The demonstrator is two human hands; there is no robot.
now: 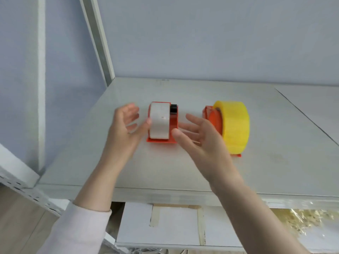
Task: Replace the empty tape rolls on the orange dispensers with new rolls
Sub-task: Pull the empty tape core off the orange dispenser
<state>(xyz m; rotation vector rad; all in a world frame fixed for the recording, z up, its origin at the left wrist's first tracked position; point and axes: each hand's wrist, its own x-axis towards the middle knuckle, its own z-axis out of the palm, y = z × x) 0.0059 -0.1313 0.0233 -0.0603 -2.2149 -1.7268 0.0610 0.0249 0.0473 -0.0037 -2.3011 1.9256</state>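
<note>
Two orange dispensers stand on a grey shelf (pixel 183 167). The left dispenser (pixel 173 125) carries a pale whitish roll (pixel 159 121) and has a black part at its back. The right dispenser (pixel 213 118) carries a thick yellow tape roll (pixel 236 125). My left hand (pixel 124 123) hovers just left of the pale roll, fingers spread, thumb tip close to or touching the roll's side. My right hand (pixel 200 132) is spread open between the two dispensers, palm facing left, thumb near the left dispenser's front corner. Neither hand grips anything.
A white upright post (pixel 100 39) rises at the shelf's back left corner. Below the shelf's front edge lie a taped white cardboard box (pixel 165 224) and crinkled clear plastic wrap (pixel 308 220). A perforated white rail (pixel 27 191) runs at lower left.
</note>
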